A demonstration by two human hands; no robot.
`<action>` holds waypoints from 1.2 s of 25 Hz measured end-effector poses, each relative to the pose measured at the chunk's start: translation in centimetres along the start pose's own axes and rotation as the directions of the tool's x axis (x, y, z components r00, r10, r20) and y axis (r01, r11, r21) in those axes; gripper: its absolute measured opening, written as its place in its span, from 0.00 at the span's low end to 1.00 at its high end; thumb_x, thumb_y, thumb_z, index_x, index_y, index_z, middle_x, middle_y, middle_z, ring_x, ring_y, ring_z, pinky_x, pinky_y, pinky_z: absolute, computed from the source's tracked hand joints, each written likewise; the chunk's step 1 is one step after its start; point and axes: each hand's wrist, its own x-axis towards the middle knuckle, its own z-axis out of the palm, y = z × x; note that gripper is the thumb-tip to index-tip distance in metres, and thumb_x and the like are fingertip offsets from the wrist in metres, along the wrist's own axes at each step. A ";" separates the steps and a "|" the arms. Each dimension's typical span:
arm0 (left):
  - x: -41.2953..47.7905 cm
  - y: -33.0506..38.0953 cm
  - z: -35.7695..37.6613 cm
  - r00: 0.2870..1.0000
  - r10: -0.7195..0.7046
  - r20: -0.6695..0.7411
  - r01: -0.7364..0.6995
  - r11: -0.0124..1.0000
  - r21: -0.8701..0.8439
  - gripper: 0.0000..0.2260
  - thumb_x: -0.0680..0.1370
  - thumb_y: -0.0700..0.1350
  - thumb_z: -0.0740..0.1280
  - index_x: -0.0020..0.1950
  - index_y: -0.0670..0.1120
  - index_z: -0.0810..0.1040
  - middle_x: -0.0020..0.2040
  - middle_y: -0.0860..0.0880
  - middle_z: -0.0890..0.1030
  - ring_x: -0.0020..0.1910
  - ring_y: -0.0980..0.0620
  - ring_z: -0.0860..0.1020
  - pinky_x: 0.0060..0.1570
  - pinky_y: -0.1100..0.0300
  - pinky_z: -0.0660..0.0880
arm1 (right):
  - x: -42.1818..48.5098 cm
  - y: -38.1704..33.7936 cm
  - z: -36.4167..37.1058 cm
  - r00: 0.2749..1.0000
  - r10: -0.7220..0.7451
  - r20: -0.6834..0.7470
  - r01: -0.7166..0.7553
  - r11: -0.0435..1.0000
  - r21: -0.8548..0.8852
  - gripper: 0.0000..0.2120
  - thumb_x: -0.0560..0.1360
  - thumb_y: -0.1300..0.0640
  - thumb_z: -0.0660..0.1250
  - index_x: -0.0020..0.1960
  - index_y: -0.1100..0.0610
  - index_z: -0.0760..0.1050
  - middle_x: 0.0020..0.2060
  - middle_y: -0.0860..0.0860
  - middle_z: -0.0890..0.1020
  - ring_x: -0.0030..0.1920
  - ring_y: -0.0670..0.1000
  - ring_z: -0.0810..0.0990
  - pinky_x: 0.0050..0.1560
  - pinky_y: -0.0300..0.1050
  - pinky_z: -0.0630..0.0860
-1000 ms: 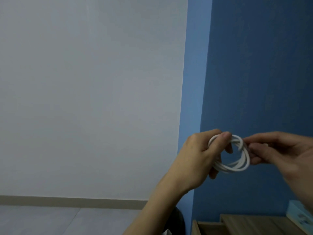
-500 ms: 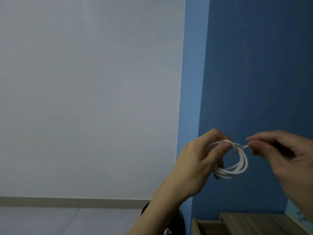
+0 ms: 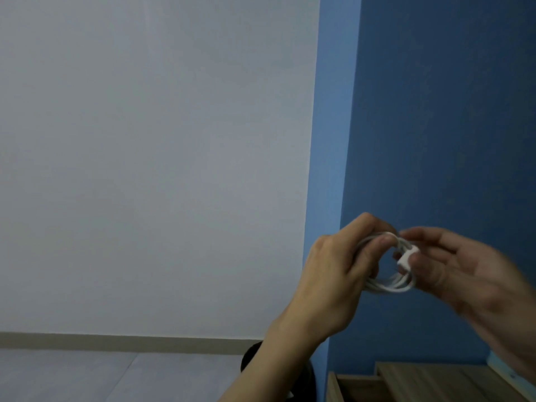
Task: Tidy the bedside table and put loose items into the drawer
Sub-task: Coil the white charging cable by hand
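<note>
White wall (image 3: 145, 169) fills the left, blue wall (image 3: 449, 111) the right, and the wooden bedside table (image 3: 429, 381) just shows in the bottom-right corner. The left hand (image 3: 339, 274) is raised in front of the blue wall, fingers curled through a coiled white cable (image 3: 391, 287) and gripping it. The right hand (image 3: 452, 265), motion-blurred, meets it from the right, thumb and fingertips pinching the white plug (image 3: 407, 255) against the coil, so the cable sits in the air between both hands, well above the table.

No legible text, label, brand or number in the head view; dark marks on pale blue item (image 3: 503, 371), lower right, too blurred to read.
</note>
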 end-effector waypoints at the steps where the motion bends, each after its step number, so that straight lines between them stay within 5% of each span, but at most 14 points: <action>1: 0.0 0.0 0.0 1.000 0.001 0.004 -0.001 1.000 0.002 0.07 0.81 0.45 0.60 0.48 0.45 0.76 0.31 0.57 0.73 0.31 0.58 0.72 0.35 0.60 0.71 | 0.0 0.1 -0.1 0.999 0.029 0.047 -0.030 0.999 0.018 0.34 0.43 0.36 0.79 0.45 0.51 0.83 0.39 0.55 0.86 0.39 0.49 0.84 0.39 0.35 0.79; 6: -0.1 0.0 0.0 1.000 -0.023 0.016 0.021 0.994 0.111 0.09 0.79 0.52 0.61 0.49 0.48 0.76 0.31 0.61 0.74 0.31 0.62 0.72 0.35 0.64 0.71 | -0.1 -0.8 -0.2 0.989 0.076 0.126 -0.064 0.994 -0.092 0.35 0.44 0.33 0.76 0.46 0.52 0.83 0.38 0.54 0.86 0.35 0.46 0.82 0.36 0.33 0.77; 11: 0.1 -0.2 0.1 0.999 -0.006 0.047 -0.009 0.949 0.314 0.17 0.76 0.60 0.55 0.47 0.48 0.74 0.33 0.51 0.76 0.31 0.52 0.71 0.34 0.57 0.69 | -0.1 -1.9 0.2 0.997 -0.048 0.057 0.070 0.878 -0.474 0.25 0.53 0.22 0.61 0.38 0.38 0.82 0.31 0.44 0.84 0.25 0.42 0.76 0.30 0.30 0.72; 15: 0.0 -0.4 -0.9 0.936 -0.188 0.297 0.214 0.975 -0.055 0.13 0.77 0.49 0.61 0.57 0.43 0.75 0.40 0.46 0.77 0.37 0.49 0.74 0.40 0.56 0.74 | -0.3 -1.7 0.2 0.976 -0.155 -0.152 0.049 0.838 -0.544 0.19 0.54 0.21 0.57 0.34 0.29 0.78 0.28 0.39 0.83 0.27 0.43 0.80 0.28 0.31 0.74; 18: -0.4 -0.4 -1.5 0.922 -0.202 0.329 0.198 0.979 0.045 0.12 0.77 0.45 0.60 0.58 0.43 0.76 0.47 0.43 0.79 0.47 0.47 0.76 0.52 0.54 0.74 | -0.7 -1.4 0.5 0.955 -0.220 -0.201 0.065 0.813 -0.579 0.05 0.59 0.31 0.67 0.33 0.27 0.76 0.29 0.31 0.81 0.28 0.41 0.81 0.28 0.28 0.73; 21: -0.7 -0.3 -1.3 0.957 -0.193 0.215 0.161 0.974 0.157 0.08 0.78 0.44 0.61 0.52 0.44 0.77 0.40 0.52 0.76 0.38 0.61 0.71 0.42 0.67 0.68 | -0.7 -1.0 1.0 0.937 -0.295 -0.188 0.093 0.728 -0.679 0.05 0.63 0.42 0.73 0.34 0.42 0.82 0.32 0.27 0.79 0.33 0.40 0.80 0.28 0.30 0.72; 24: -1.0 -0.9 -0.6 0.982 -0.180 0.056 0.157 0.946 0.283 0.05 0.80 0.41 0.61 0.48 0.43 0.76 0.33 0.54 0.73 0.35 0.55 0.70 0.34 0.68 0.65 | -0.5 -0.3 1.3 0.912 -0.359 -0.200 0.053 0.585 -0.809 0.05 0.60 0.57 0.78 0.32 0.54 0.82 0.24 0.51 0.81 0.30 0.52 0.78 0.30 0.45 0.69; 28: -1.1 -1.3 0.6 0.980 -0.175 -0.090 0.196 0.907 0.372 0.04 0.79 0.40 0.63 0.46 0.44 0.77 0.32 0.55 0.72 0.37 0.51 0.70 0.28 0.72 0.62 | -0.4 1.0 1.6 0.887 -0.461 -0.030 0.119 0.289 -0.950 0.14 0.66 0.51 0.69 0.30 0.61 0.80 0.21 0.56 0.79 0.20 0.56 0.74 0.25 0.41 0.62; 30: -0.9 -1.2 0.6 0.978 -0.167 -0.123 0.200 0.916 0.348 0.04 0.78 0.41 0.65 0.46 0.44 0.79 0.32 0.50 0.74 0.37 0.51 0.71 0.28 0.71 0.61 | -0.4 1.3 1.7 0.884 -0.466 -0.032 0.133 0.318 -0.939 0.15 0.67 0.49 0.66 0.30 0.60 0.80 0.21 0.55 0.78 0.20 0.57 0.74 0.23 0.43 0.64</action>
